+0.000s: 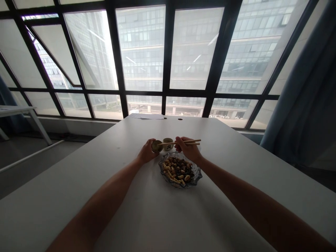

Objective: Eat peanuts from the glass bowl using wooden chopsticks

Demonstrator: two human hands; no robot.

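My left hand (147, 152) is closed around a small cup (156, 148), tilted so that its opening faces me. Between the fingers of my right hand (187, 148) is a pair of chopsticks (193, 141), their tips reaching left to the mouth of the tilted cup. Whether the tips pinch anything is too small to tell. A second small cup (168, 147), pale with a dark character on its side, stands upright between my hands. Just nearer to me sits a scalloped clear glass dish (194, 179) of mixed nuts and dark seeds (178, 169).
All of this rests on a long white table (141, 217). Papers (147, 116) lie at its far end, near two round holes. Beyond it rise large windows, with a blue curtain (296, 94) on the right. Another white table (18, 111) stands at the left.
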